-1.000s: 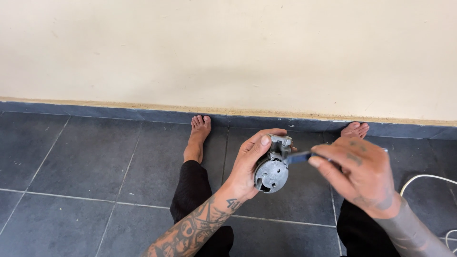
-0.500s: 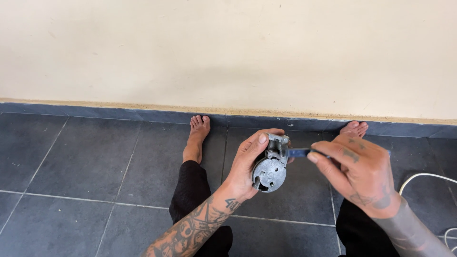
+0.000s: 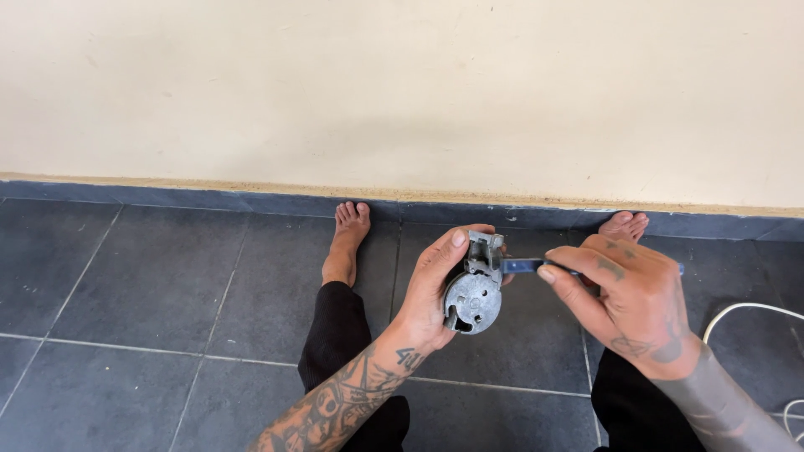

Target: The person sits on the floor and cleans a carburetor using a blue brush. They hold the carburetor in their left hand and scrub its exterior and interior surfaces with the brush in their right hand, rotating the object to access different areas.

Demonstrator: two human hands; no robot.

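- Fingers of the left hand (image 3: 431,289) curl closed around a round grey metal part (image 3: 473,297), thumb up near its top bracket, held above the floor between the legs.
- Right hand (image 3: 624,297) pinches a blue-handled tool (image 3: 523,265) with fingers together, its tip touching the part's top.
- Dark tiled floor (image 3: 167,293) lies open to the left; wall skirting (image 3: 209,199) bounds it ahead, a white cable (image 3: 737,311) lies right.
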